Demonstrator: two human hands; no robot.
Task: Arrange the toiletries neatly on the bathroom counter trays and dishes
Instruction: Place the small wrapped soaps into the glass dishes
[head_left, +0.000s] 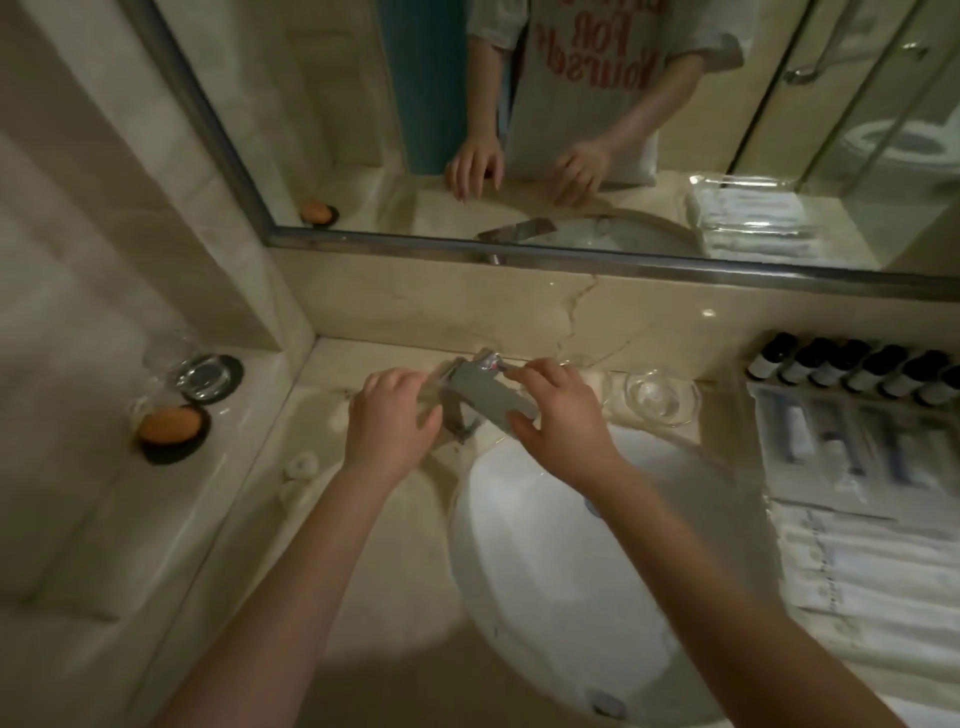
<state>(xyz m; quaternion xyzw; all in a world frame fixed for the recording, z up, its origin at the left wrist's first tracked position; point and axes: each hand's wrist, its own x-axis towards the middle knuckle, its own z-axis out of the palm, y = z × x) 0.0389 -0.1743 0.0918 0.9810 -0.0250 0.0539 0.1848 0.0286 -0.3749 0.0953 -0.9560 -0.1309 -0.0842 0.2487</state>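
At the counter's (384, 525) back, the glass dish (661, 398) lies just right of my right hand (556, 431); left hand (389, 421) farther. Both hands curl by the faucet (483, 400); whether they grip anything, I cannot tell.

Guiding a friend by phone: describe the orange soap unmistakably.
Left of the white oval sink basin runs a raised beige ledge. On it, the orange oval soap lies on a black round dish; the black coaster behind it bears clear glass.
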